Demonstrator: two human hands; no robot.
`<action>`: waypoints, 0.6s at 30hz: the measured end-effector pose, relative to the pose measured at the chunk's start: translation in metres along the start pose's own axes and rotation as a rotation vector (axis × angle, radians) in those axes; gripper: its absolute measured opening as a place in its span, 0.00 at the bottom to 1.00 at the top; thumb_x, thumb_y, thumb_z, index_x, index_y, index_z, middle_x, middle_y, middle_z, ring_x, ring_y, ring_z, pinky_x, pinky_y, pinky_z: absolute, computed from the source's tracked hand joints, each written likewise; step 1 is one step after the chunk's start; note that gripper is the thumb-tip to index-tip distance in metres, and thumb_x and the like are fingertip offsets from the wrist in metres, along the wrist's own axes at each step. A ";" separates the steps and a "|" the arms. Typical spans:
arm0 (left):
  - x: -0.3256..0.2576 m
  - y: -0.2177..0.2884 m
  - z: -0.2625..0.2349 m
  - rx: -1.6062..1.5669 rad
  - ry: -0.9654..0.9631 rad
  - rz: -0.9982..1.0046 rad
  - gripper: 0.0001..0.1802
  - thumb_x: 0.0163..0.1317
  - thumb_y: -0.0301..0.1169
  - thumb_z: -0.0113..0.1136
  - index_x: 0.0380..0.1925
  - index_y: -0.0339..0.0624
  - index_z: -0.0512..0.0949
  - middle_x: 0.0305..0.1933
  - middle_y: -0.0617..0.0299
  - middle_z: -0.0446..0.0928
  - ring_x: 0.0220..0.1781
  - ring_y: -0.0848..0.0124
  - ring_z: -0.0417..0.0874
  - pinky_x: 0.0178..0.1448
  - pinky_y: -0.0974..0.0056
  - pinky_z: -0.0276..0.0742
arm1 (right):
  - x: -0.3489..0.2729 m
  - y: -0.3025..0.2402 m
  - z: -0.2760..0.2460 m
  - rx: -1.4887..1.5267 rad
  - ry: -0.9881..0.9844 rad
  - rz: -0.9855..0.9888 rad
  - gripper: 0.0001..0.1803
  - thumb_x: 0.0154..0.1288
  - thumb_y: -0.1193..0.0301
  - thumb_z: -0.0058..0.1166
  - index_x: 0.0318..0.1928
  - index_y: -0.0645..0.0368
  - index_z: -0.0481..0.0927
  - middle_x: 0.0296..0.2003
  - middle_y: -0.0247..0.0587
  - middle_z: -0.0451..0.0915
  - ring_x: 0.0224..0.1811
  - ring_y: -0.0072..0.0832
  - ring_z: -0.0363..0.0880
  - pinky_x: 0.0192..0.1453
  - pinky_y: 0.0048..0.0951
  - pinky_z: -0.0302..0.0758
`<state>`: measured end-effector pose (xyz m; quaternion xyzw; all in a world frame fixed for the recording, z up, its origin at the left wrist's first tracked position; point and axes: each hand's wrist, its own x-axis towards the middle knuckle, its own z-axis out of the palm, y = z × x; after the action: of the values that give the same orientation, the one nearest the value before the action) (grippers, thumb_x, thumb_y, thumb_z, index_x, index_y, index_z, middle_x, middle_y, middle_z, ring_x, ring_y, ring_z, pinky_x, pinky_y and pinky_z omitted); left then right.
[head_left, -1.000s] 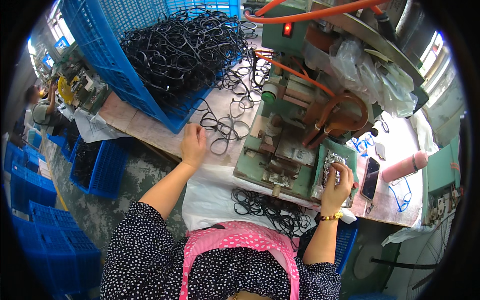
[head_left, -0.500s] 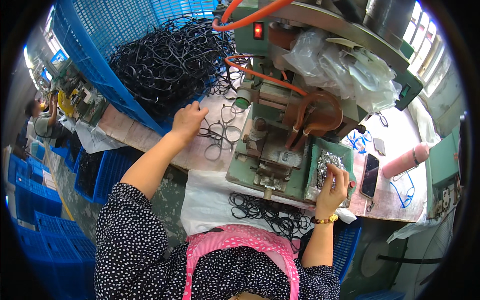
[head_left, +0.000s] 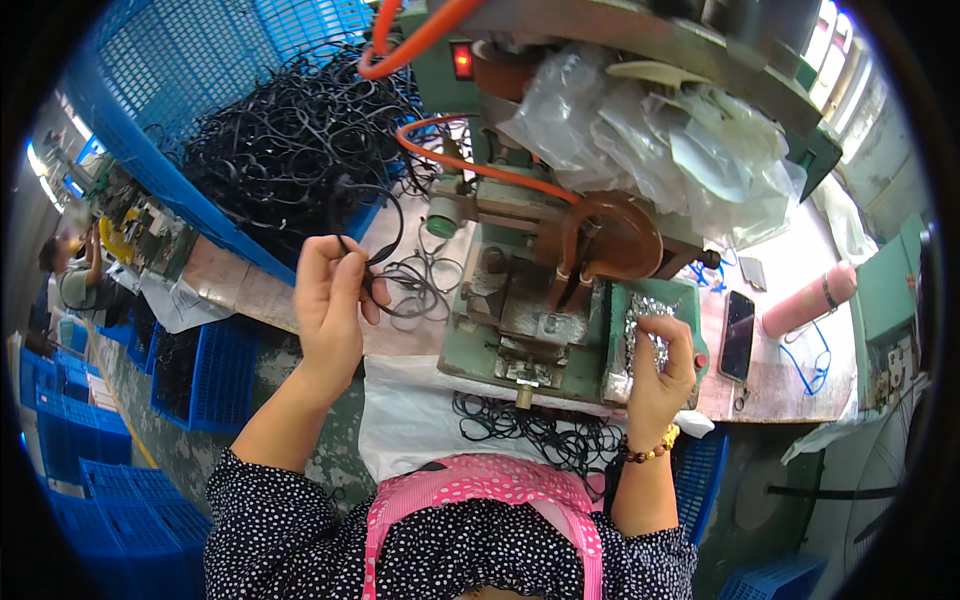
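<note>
My left hand [head_left: 335, 300] is closed on a thin black cord [head_left: 398, 235], which loops up above the fingers. Beside it on the table lie more loose black cords [head_left: 425, 280]. Over a green tray of small shiny metal pieces [head_left: 650, 325], my right hand [head_left: 662, 375] has thumb and forefinger curled together; whatever is between the tips is too small to make out. Between the hands stands a green press machine [head_left: 545, 325] with a small metal block in its middle.
A blue basket [head_left: 130, 150] heaped with black cords [head_left: 290, 140] stands at the far left. On the right are a phone [head_left: 737, 335], a pink bottle [head_left: 810, 300] and blue cord [head_left: 815, 365]. More black cords [head_left: 530, 425] lie on white cloth before the machine. Orange hoses [head_left: 480, 165] cross above.
My left hand has come back from the basket's edge toward me, now with a black cord in its fingers. The right hand stays at the tray. The view has shifted slightly.
</note>
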<state>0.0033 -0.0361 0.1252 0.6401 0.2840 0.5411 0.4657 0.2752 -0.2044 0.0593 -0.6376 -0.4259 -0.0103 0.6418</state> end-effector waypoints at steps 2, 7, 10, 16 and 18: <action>-0.008 0.019 0.016 -0.081 -0.065 0.103 0.07 0.79 0.29 0.48 0.47 0.36 0.70 0.41 0.59 0.78 0.32 0.80 0.77 0.34 0.76 0.72 | 0.000 -0.019 0.012 0.136 -0.072 0.072 0.08 0.60 0.86 0.56 0.39 0.63 0.81 0.40 0.42 0.81 0.47 0.34 0.79 0.62 0.36 0.71; 0.000 0.030 0.050 -0.154 -0.148 0.138 0.10 0.77 0.29 0.53 0.50 0.33 0.74 0.44 0.56 0.82 0.37 0.77 0.81 0.38 0.73 0.76 | -0.003 -0.044 0.048 0.293 -0.175 0.040 0.18 0.64 0.86 0.59 0.53 0.65 0.74 0.47 0.37 0.77 0.51 0.25 0.76 0.61 0.27 0.71; 0.009 0.021 0.059 -0.223 -0.148 0.197 0.11 0.77 0.29 0.54 0.51 0.33 0.75 0.46 0.57 0.83 0.40 0.76 0.84 0.36 0.74 0.76 | -0.006 -0.051 0.061 0.503 -0.179 0.159 0.24 0.64 0.86 0.60 0.59 0.65 0.69 0.48 0.38 0.76 0.50 0.23 0.76 0.60 0.26 0.72; 0.009 0.017 0.056 -0.208 -0.153 0.213 0.10 0.77 0.29 0.53 0.50 0.33 0.75 0.46 0.56 0.82 0.39 0.75 0.84 0.34 0.74 0.76 | -0.003 -0.053 0.067 0.590 -0.141 0.247 0.26 0.65 0.85 0.59 0.61 0.66 0.67 0.44 0.37 0.78 0.48 0.23 0.77 0.57 0.24 0.73; 0.009 0.017 0.057 -0.224 -0.151 0.215 0.10 0.77 0.29 0.53 0.50 0.33 0.74 0.45 0.56 0.82 0.39 0.75 0.83 0.34 0.74 0.77 | -0.003 -0.054 0.066 0.595 -0.159 0.249 0.26 0.66 0.85 0.59 0.62 0.66 0.66 0.45 0.36 0.78 0.48 0.22 0.76 0.58 0.23 0.72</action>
<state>0.0572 -0.0518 0.1452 0.6499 0.1159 0.5663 0.4934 0.2080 -0.1614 0.0891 -0.4684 -0.3775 0.2428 0.7610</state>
